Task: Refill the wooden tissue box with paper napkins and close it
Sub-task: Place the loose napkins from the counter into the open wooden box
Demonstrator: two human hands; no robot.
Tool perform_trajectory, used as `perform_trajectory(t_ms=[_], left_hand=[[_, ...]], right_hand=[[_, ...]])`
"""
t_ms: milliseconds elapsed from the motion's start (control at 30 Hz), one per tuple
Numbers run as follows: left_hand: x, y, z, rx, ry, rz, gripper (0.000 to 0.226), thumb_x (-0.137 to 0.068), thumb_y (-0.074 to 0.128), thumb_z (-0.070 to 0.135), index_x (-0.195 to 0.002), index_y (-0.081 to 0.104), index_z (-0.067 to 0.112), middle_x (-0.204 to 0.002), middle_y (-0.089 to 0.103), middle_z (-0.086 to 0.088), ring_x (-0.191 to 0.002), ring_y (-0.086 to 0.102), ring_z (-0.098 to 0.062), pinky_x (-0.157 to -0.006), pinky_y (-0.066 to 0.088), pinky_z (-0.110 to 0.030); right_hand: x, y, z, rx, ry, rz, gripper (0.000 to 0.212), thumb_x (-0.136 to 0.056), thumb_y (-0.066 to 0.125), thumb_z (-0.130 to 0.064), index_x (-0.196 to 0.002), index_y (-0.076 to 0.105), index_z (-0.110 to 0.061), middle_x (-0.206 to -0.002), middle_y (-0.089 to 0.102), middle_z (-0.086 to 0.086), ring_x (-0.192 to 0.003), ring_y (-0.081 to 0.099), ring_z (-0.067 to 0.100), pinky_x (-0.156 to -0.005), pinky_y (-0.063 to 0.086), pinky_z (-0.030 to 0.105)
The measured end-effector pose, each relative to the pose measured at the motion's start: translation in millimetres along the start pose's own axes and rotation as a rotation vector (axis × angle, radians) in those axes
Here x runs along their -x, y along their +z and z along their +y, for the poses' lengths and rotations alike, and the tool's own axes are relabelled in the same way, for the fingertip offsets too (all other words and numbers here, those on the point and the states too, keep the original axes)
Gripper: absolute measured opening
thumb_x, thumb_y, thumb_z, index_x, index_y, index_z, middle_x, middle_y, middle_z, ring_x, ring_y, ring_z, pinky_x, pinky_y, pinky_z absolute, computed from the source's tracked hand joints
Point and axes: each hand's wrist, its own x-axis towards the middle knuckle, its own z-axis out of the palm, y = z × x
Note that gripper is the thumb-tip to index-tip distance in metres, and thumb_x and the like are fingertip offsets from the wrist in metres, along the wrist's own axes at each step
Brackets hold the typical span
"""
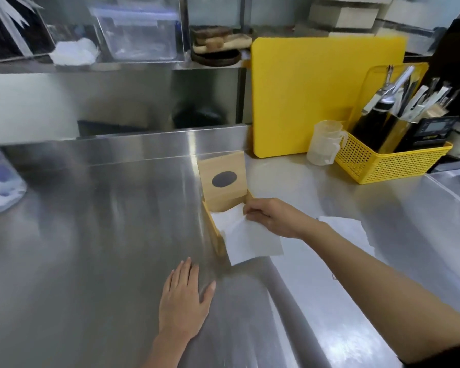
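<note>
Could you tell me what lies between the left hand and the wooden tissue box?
Only bare steel counter separates the left hand from the wooden tissue box, per the head view.

wooden tissue box point(213, 229): open, lid upright | napkins point(246, 235): white, overhanging box

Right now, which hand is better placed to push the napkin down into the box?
The right hand. It already pinches the napkin at the open wooden box. The left hand lies flat on the counter, away from the box.
</note>
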Motion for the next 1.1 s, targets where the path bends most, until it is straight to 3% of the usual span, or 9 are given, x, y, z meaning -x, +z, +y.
perform_trajectory(t_ms=[133, 267, 367, 533, 733, 867, 967, 1033, 1100], left_hand=[[-1, -5, 0, -0.033, -0.016, 0.007, 0.063, -0.082, 0.032, 0.053, -0.112, 0.066, 0.01, -0.12, 0.067, -0.008, -0.11, 0.062, -0.024, -0.094, 0.048, -0.038], [-1, -5, -2, -0.034, -0.029, -0.003, 0.059, -0.079, 0.036, 0.052, -0.11, 0.066, 0.013, -0.117, 0.068, -0.005, -0.107, 0.064, -0.023, -0.093, 0.047, -0.036], [-2, -2, -3, -0.033, -0.026, 0.006, 0.057, -0.078, 0.039, 0.052, -0.108, 0.066, 0.011, -0.116, 0.068, -0.008, -0.105, 0.064, -0.025, -0.096, 0.033, -0.034], [-4, 1, -4, -0.035, -0.034, 0.019, 0.057, -0.077, 0.04, 0.052, -0.107, 0.067, 0.011, -0.115, 0.069, -0.008, -0.103, 0.065, -0.025, -0.094, 0.044, -0.038], [-4, 2, -4, -0.025, -0.038, 0.03, 0.057, -0.079, 0.04, 0.051, -0.109, 0.066, 0.01, -0.117, 0.067, -0.01, -0.106, 0.063, -0.027, -0.095, 0.031, -0.034], [-4, 4, -5, -0.035, -0.028, 0.046, 0.057, -0.08, 0.039, 0.051, -0.111, 0.065, 0.011, -0.119, 0.066, -0.009, -0.109, 0.062, -0.026, -0.098, 0.032, -0.035], [-4, 2, -4, -0.033, -0.036, 0.024, 0.057, -0.081, 0.038, 0.053, -0.113, 0.064, 0.013, -0.12, 0.066, -0.006, -0.11, 0.061, -0.024, -0.095, 0.046, -0.039], [-4, 2, -4, -0.023, -0.038, 0.023, 0.057, -0.081, 0.038, 0.053, -0.113, 0.064, 0.013, -0.12, 0.066, -0.007, -0.111, 0.061, -0.024, -0.098, 0.043, -0.039], [-4, 2, -4, -0.017, -0.038, 0.017, 0.057, -0.081, 0.038, 0.052, -0.114, 0.063, 0.013, -0.122, 0.065, -0.007, -0.112, 0.06, -0.024, -0.1, 0.031, -0.035]], right_hand=[[-39, -3, 5, 0.059, 0.035, -0.053, 0.012, -0.095, 0.045, -0.013, -0.094, 0.056, -0.007, -0.097, 0.063, 0.016, -0.086, 0.053, 0.029, -0.076, 0.045, 0.041], [-65, 5, 14, 0.1, 0.054, -0.086, 0.012, -0.093, 0.045, -0.011, -0.087, 0.054, -0.008, -0.089, 0.061, 0.012, -0.079, 0.049, 0.026, -0.068, 0.04, 0.038], [-75, 16, 19, 0.127, 0.05, -0.091, 0.014, -0.093, 0.042, -0.011, -0.083, 0.052, -0.013, -0.087, 0.058, 0.008, -0.078, 0.048, 0.026, -0.065, 0.037, 0.034], [-86, 28, 24, 0.277, 0.047, -0.115, 0.017, -0.095, 0.04, -0.018, -0.094, 0.055, -0.01, -0.099, 0.063, 0.015, -0.08, 0.049, 0.027, -0.064, 0.036, 0.034], [-90, 27, 24, 0.471, 0.025, -0.244, 0.02, -0.094, 0.041, -0.024, -0.102, 0.055, -0.011, -0.105, 0.061, 0.014, -0.093, 0.055, 0.032, -0.065, 0.04, 0.035], [-80, 15, 22, 0.575, -0.159, -0.09, 0.022, -0.09, 0.05, -0.022, -0.11, 0.057, -0.015, -0.109, 0.064, 0.011, -0.099, 0.057, 0.03, -0.079, 0.049, 0.039], [-76, 11, 19, 0.546, -0.364, 0.004, 0.014, -0.082, 0.063, -0.017, -0.096, 0.062, -0.013, -0.093, 0.067, 0.01, -0.087, 0.058, 0.031, -0.071, 0.049, 0.038], [-78, 11, 16, 0.456, -0.28, -0.137, 0.012, -0.079, 0.066, -0.016, -0.079, 0.055, -0.019, -0.079, 0.058, 0.002, -0.077, 0.054, 0.026, -0.057, 0.042, 0.029], [-85, 13, 15, 0.402, -0.097, -0.345, 0.018, -0.079, 0.066, -0.017, -0.077, 0.049, -0.021, -0.071, 0.048, -0.006, -0.07, 0.049, 0.021, -0.05, 0.031, 0.023]])
